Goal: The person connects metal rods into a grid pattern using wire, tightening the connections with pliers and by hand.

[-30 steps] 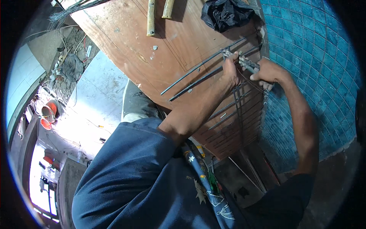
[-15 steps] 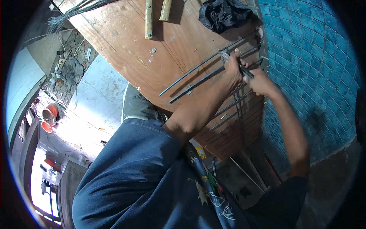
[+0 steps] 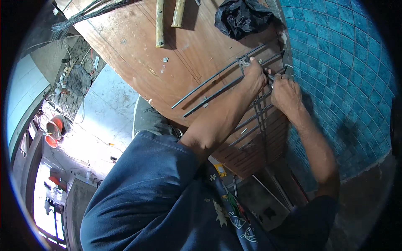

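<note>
Person's hands close together: right hand (image 3: 287,93) clamped on dark tool (image 3: 271,78); left hand (image 3: 255,76) beside it, over metal rods (image 3: 201,88), exact grip hidden, cannot tell. Blue tiled wall (image 3: 335,75) right; wooden board (image 3: 138,50) under rods; crumpled black bag (image 3: 243,19) beyond hands.

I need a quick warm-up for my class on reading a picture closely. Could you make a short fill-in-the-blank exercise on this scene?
1. The crumpled plastic bag on the wooden board is ____ in colour.
2. The number of yellowish sticks lying near the picture's top edge is ____.
3. The long thin bars near the left hand slope down toward the picture's ____ side.
4. Of the person's two hands, the one nearer the tiled surface is the ____ hand.

Missing words: black; two; left; right.
</note>
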`<state>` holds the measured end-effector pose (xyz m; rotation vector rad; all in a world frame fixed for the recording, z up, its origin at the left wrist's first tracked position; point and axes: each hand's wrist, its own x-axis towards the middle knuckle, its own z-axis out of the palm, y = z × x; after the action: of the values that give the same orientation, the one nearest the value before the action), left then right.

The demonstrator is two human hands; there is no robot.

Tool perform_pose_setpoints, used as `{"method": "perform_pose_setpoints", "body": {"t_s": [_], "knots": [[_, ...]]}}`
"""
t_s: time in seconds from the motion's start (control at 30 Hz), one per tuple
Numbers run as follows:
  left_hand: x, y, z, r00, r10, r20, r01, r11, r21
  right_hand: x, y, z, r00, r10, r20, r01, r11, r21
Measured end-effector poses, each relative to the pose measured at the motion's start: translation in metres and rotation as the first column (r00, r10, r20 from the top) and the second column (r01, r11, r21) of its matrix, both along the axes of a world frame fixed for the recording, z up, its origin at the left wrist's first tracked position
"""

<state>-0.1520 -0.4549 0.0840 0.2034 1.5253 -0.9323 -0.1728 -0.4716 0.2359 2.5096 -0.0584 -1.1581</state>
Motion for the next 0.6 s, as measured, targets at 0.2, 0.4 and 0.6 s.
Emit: {"method": "perform_pose_setpoints", "body": {"t_s": [0.2, 0.4, 0.6], "knots": [[-0.003, -0.004, -0.006, 1.0, -0.027, 0.009, 0.026, 0.999, 0.027, -0.033, -0.035, -0.033, 0.952, 0.023, 0.306, -0.051, 0.995, 0.081], [-0.034, 0.009, -0.017, 0.926, 0.325, 0.193, -0.272, 0.927, -0.257, 0.009, -0.033, -0.014, 0.653, -0.72, -0.233, 0.757, 0.62, 0.204], [-0.049, 0.027, -0.01, 0.771, 0.611, 0.179, -0.435, 0.711, -0.553, 0.016, -0.032, -0.012, 0.606, -0.674, -0.423, 0.788, 0.582, 0.201]]}}
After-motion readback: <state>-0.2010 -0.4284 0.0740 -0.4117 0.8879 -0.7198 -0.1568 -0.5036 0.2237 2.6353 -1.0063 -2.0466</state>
